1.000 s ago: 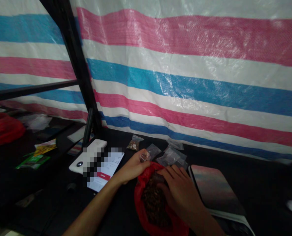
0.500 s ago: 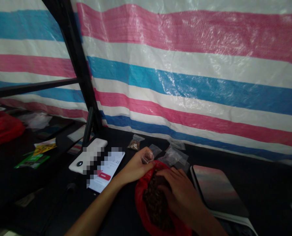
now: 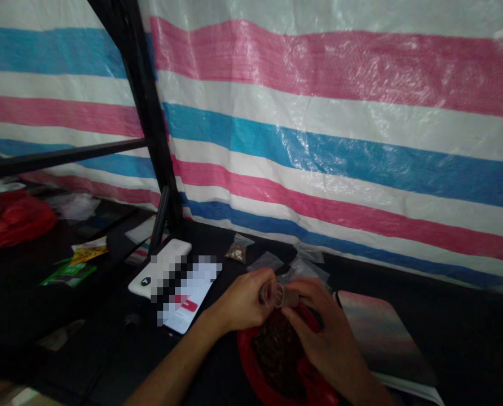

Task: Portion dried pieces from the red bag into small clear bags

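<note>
My left hand [image 3: 251, 296] is closed round a small clear plastic piece with a rounded mouth [image 3: 267, 293]; whether it is a bag or a cup I cannot tell. Right against it, the fingers of my right hand [image 3: 319, 321] pinch a small see-through cup [image 3: 291, 298], tipped on its side, its rim facing the left hand. Something brownish shows inside the rim. Below both hands lies an open red plastic bag [image 3: 248, 361] full of small dark brown bits [image 3: 277, 349].
Behind the hands are a small zip bag with brown contents [image 3: 237, 250] and flat clear zip bags [image 3: 266, 261]. Left lie a phone [image 3: 184, 318], a white device [image 3: 175, 251] and snack packets [image 3: 71, 273]. A notebook-like slab [image 3: 382, 327] lies right. A black post [image 3: 148, 107] rises before striped sheeting.
My right hand has come up out of the red bag with the small cup and met the left hand. The left hand has shifted slightly right and down. The view has turned a little.
</note>
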`<state>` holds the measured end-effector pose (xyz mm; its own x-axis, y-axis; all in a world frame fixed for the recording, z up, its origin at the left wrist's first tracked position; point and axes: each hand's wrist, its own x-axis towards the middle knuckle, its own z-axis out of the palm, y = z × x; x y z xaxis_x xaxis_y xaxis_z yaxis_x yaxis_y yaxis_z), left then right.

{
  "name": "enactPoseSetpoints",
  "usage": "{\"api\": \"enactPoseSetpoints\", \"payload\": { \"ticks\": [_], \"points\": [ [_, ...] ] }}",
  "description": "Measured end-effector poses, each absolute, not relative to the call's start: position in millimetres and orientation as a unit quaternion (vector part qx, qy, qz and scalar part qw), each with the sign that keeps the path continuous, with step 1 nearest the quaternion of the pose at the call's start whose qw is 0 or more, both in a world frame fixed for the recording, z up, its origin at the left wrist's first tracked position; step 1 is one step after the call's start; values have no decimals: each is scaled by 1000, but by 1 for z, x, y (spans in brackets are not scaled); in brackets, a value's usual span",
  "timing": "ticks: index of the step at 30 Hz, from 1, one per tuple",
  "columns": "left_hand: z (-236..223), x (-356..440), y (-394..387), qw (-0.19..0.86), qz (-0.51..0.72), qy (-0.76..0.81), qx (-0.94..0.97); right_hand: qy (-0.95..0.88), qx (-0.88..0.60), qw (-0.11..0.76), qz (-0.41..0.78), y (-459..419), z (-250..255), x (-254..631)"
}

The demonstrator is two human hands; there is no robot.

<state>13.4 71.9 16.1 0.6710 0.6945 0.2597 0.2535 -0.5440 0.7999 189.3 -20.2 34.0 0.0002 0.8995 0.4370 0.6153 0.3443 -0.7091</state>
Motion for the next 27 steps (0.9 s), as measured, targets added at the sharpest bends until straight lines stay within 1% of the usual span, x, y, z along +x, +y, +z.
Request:
{"api": "enactPoseSetpoints", "payload": {
  "ticks": [2,4,9,15,18,21,23,25,27],
  "points": [
    [17,13,70,361,278,280,845,-731,-522,434,74,-20,27,189],
    [18,14,69,355,281,272,849,-764,-492,416,29,-19,23,189],
    [16,16,68,384,298,263,834,-783,-467,410,-15,-18,23,190],
    [14,17,71,474,323,254,779,-724,-526,442,-66,-19,32,198],
    [17,16,76,497,383,286,724,-731,-538,419,-39,-20,39,200],
    [22,13,80,513,442,319,663,-771,-542,331,36,-22,41,197],
    [26,11,79,541,450,315,637,-774,-555,294,83,-23,37,193],
    [31,11,75,552,448,294,639,-756,-569,303,116,-24,31,190],
    [36,12,68,530,446,260,673,-728,-582,333,143,-25,27,186]
  ]
}}
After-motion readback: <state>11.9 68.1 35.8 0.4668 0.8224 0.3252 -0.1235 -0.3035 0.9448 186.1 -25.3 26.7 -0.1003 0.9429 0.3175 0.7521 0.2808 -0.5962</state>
